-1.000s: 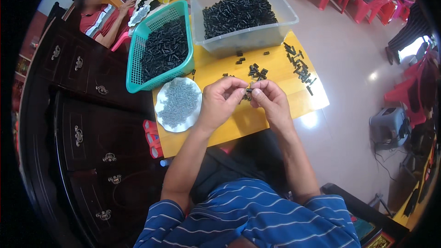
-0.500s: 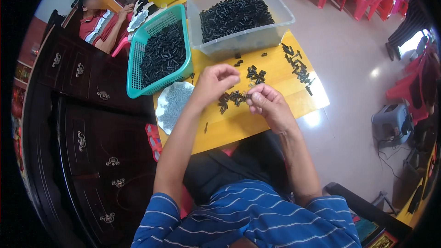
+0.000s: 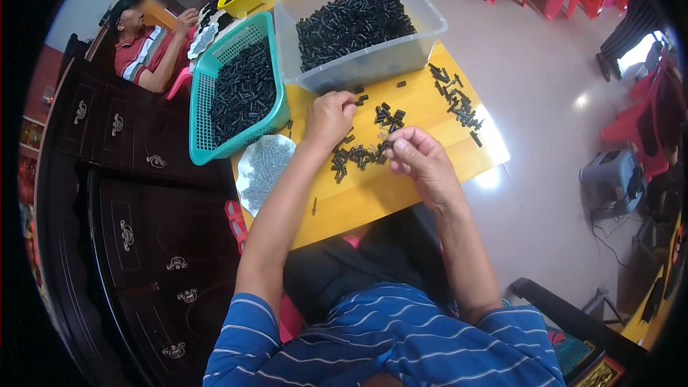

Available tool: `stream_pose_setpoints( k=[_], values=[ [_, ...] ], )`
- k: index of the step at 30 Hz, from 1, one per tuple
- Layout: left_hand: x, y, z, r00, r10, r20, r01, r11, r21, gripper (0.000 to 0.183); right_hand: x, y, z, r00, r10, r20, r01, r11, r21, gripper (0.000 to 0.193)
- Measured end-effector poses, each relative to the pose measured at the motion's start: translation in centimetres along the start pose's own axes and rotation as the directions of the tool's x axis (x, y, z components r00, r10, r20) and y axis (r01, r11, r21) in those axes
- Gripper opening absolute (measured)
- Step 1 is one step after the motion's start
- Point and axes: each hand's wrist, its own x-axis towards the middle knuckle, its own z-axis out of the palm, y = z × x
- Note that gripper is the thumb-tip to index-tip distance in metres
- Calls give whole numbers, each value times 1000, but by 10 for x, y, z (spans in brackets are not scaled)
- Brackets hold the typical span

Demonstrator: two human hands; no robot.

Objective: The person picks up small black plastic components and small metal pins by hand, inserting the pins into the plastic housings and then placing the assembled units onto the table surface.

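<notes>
My left hand [image 3: 328,120] reaches over the yellow table, its fingers bent together beside a few loose black tube-like pieces [image 3: 360,99] near the clear bin. Whether a piece is between those fingertips is hidden. Closer to me, my right hand [image 3: 424,160] pinches a small dark piece between thumb and forefinger; it is mostly covered. Just left of it lies a scattered pile of short black pieces [image 3: 348,159], with another small cluster [image 3: 387,116] beyond. Left of my left forearm sits a white scalloped plate [image 3: 244,185] heaped with small clear or silvery parts.
A translucent bin [image 3: 358,64] and a green basket [image 3: 203,111], both full of black pieces, stand at the far side. Longer assembled-looking black pieces [image 3: 459,106] lie by the right edge. Dark drawers [image 3: 143,222] border the left; a person [image 3: 154,54] sits beyond.
My left hand has moved away from me, from above the near pile to the loose pieces by the bin. My right hand stays almost in place, still pinching. The view has shifted slightly.
</notes>
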Motion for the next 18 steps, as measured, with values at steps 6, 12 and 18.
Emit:
stream_pose_setpoints(
  k=[6, 12, 18],
  values=[
    [-28, 16, -36, 991, 18, 133, -7, 997, -80, 14, 1, -7, -3, 997, -21, -73, 24, 998, 52, 16],
    [-67, 37, -67, 981, -51, 189, 71, 993, -97, 13, 2, -10, -11, 990, -40, -138, 54, 994, 92, 17],
    [-105, 45, -78, 973, -119, 198, 119, 993, 13, 11, 1, -10, -11, 985, -62, -161, 79, 992, 102, 16]
  ],
)
